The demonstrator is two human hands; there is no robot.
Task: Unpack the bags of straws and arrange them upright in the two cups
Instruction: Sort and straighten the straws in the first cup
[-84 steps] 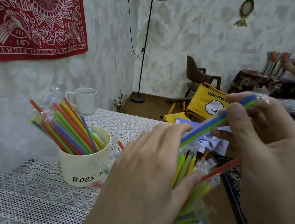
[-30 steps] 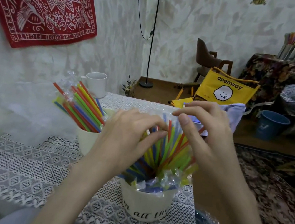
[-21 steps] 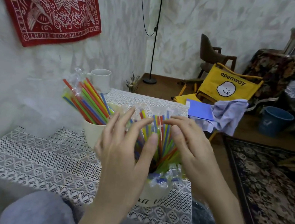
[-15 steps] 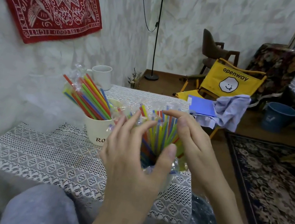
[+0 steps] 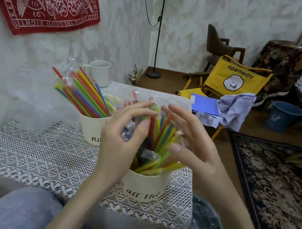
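At centre frame, the straws [image 5: 159,135] stand fanned in the near cup [image 5: 144,185] on the bench [image 5: 39,153], some seemingly wrapped in crinkly film. They look light, springy and slippery, best gathered around mid-length. Left hand [image 5: 122,139] and right hand [image 5: 189,140] cup the bundle, fingers loosely curved; whether either pinches anything, I cannot tell. Far cup [image 5: 91,130] sits upper left.

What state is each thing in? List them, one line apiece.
near cup: upright, full of straws.
straws in the near cup: fanned out, some still wrapped.
far cup: upright, straws leaning left.
white mug: upright, contents hidden.
left hand: fingers curved at the straws.
right hand: open, cupping the straws.
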